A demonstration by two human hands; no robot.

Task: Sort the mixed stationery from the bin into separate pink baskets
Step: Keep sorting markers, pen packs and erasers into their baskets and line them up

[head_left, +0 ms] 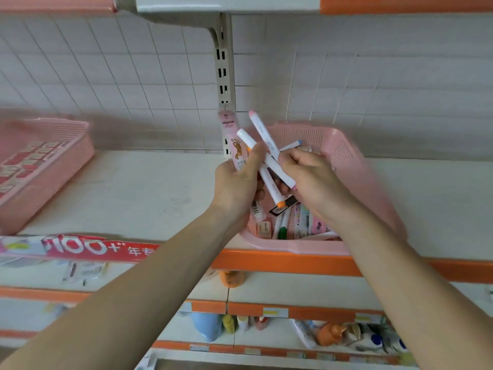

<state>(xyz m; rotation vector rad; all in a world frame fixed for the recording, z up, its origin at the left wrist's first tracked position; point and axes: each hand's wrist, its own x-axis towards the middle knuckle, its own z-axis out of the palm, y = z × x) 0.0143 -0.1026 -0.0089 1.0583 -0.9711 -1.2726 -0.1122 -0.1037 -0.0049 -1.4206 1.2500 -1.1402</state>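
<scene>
Along the front edge of the shelf (160, 188), towards its left end, a red banner strip (88, 249) reads "100+" in white, then the characters "年专". The pink packet (231, 134) carries print too blurred to read, and specks on the white marker (262, 134) are too small. A barcode label (256, 209) shows in the bin (346, 156), digits illegible

Bare left hand (236, 182), bare right hand (316, 184)

Pink baskets (344, 145); white markers (269, 180), orange, pink caps.
</scene>
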